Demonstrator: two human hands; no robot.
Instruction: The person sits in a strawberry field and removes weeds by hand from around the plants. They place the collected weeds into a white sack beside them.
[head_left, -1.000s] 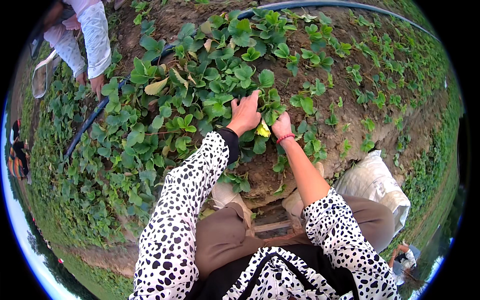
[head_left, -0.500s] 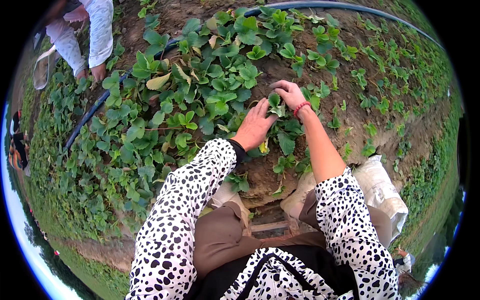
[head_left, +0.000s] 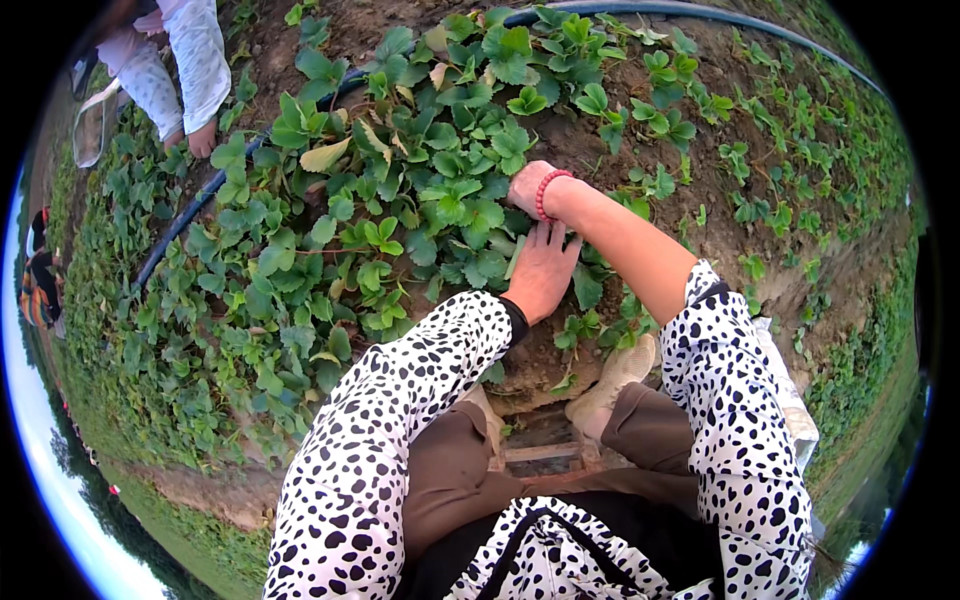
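Note:
Strawberry plants (head_left: 455, 200) with broad toothed leaves fill the ground before me. My right hand (head_left: 527, 188), with a red bead bracelet (head_left: 547, 192) at its wrist, reaches left into the edge of the foliage. Its fingers are turned down and hidden, so what they touch cannot be seen. Just below the right wrist, my left hand (head_left: 543, 268) lies over the leaves with its fingers stretched out and somewhat apart. A pale green leaf (head_left: 516, 257) shows beside the left hand. No held thing is visible in either hand.
A dark hose (head_left: 205, 195) curves through the plants and along the far side. Another person's hands (head_left: 200, 138) are in the leaves at far left, near a pale bag (head_left: 92, 130). A white sack (head_left: 785, 390) stands by my right leg. Brown soil (head_left: 640, 225) shows between plants.
My right hand has moved left and turned inward over the left hand. My left hand has shifted down and right. The leaf between the hands is now out of sight.

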